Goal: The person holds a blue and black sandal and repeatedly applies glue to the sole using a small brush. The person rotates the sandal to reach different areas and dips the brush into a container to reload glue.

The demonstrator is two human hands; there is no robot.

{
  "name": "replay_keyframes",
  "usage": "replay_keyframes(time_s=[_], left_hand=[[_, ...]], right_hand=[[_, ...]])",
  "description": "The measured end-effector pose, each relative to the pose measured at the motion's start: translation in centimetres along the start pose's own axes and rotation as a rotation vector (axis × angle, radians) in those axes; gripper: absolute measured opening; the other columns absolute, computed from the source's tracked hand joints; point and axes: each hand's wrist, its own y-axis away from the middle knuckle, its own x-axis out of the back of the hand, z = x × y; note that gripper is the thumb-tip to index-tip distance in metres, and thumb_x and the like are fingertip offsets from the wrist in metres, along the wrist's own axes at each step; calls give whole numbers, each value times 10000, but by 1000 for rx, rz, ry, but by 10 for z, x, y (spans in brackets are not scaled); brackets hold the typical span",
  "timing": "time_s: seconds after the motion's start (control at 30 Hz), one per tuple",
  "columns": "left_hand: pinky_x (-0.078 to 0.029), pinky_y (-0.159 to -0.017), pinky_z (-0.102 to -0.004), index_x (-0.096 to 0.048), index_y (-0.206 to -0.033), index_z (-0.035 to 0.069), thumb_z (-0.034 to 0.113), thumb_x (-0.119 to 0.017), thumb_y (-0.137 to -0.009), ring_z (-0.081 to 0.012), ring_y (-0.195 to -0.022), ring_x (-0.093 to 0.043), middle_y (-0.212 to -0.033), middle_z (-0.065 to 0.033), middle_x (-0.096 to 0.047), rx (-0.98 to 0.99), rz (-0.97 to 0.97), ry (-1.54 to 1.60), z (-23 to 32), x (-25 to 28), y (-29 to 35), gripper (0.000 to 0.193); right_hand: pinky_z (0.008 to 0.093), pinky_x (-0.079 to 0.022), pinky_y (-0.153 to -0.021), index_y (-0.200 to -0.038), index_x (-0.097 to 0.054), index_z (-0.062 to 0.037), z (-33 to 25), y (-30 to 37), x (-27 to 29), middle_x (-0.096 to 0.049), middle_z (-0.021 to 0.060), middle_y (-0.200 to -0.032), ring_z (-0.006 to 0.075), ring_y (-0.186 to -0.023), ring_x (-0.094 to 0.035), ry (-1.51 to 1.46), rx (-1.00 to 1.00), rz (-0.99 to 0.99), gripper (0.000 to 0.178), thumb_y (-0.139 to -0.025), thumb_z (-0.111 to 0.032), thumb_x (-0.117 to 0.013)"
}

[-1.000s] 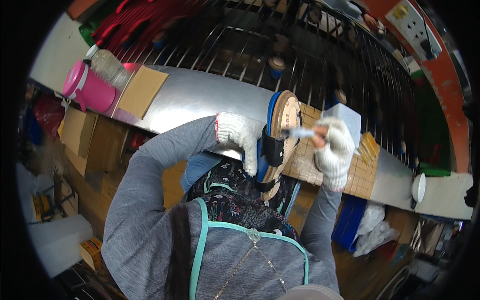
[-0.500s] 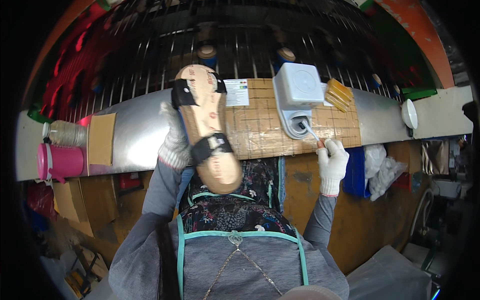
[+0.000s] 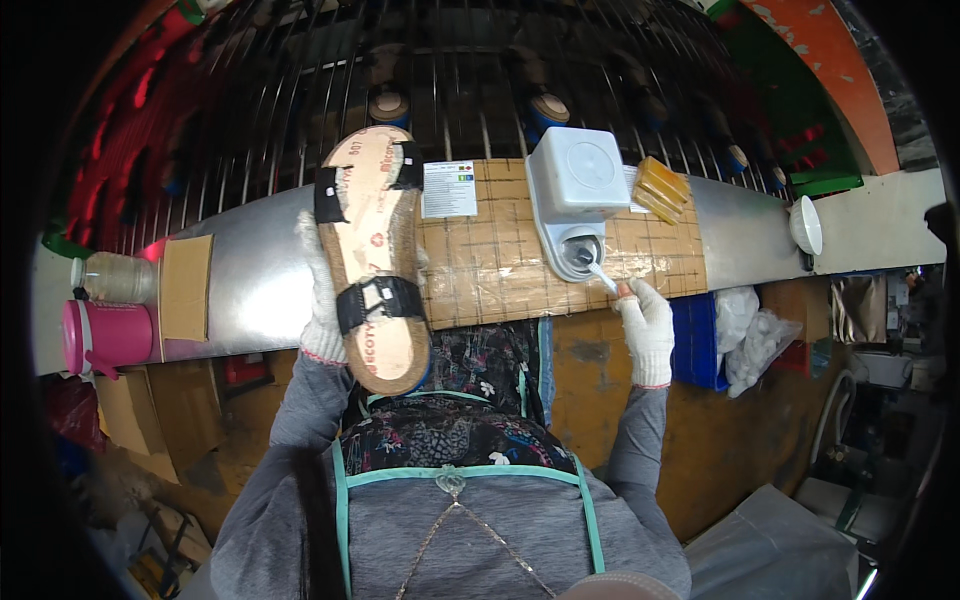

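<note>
A sandal (image 3: 375, 255) with a beige footbed and black straps is held up on the left, footbed facing me. My left hand (image 3: 320, 290), in a white knit glove, is wrapped around its side and underside; most of the fingers are hidden behind it. On the right, my gloved right hand (image 3: 645, 320) pinches the white handle of a small brush (image 3: 603, 278), bare fingertips showing. Its head dips into the round cup of a white plastic dispenser (image 3: 580, 175), which stands on the taped cardboard (image 3: 480, 285). What the cup contains is too dark to make out.
Amber blocks (image 3: 661, 188) and a printed sheet (image 3: 448, 190) lie on the bench. A pink container (image 3: 105, 333) and clear jar (image 3: 115, 275) stand left, a white bowl (image 3: 806, 226) right. Beyond the bench runs a rack of metal bars (image 3: 470, 100) with several shoes. A blue bin (image 3: 697, 345) sits below.
The sandal has swung more upright and its footbed now faces me more squarely. The brush stays in the dispenser's cup, its handle tilted a little differently. The whole view has shifted slightly.
</note>
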Motion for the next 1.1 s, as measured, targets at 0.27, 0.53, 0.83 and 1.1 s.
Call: replay_keyframes(time_s=[0.27, 0.53, 0.83, 1.1], left_hand=[[-572, -957, -341, -444, -1481, 51, 775, -526, -890, -218, -1124, -671, -1349, -128, -625, 18, 138, -477, -29, -24, -19, 938], [-605, -855, -340, -537, -1380, 26, 748, -530, -909, -189, -1001, -705, -1194, -120, -687, -37, 58, -751, -17, -41, -1, 862], [-548, -932, -312, -518, -1328, -84, 659, -624, -910, -170, -1060, -651, -1159, -128, -661, -168, 179, -892, -15, -34, 16, 859], [-523, -954, -308, -488, -1374, -106, 784, -584, -850, -181, -1100, -628, -1204, -138, -647, -185, 183, -1098, -6, -37, 15, 1037]], right_hand=[[287, -449, -715, -961, -763, -29, -61, 5, -36, -659, 66, -818, 148, -773, -606, -40, 363, 185, 165, -800, -52, -789], [338, -444, -771, -988, -788, -58, -128, 26, -76, -677, 77, -934, 239, -843, -593, -120, 622, 64, 204, -799, -131, -810], [326, -412, -747, -976, -779, -41, -148, 9, -95, -661, 71, -927, 213, -827, -567, -16, 756, 118, 183, -828, -147, -800], [329, -393, -771, -929, -781, -84, -168, -5, -94, -677, 49, -958, 201, -821, -562, 107, 874, 262, 164, -791, -159, -827]])
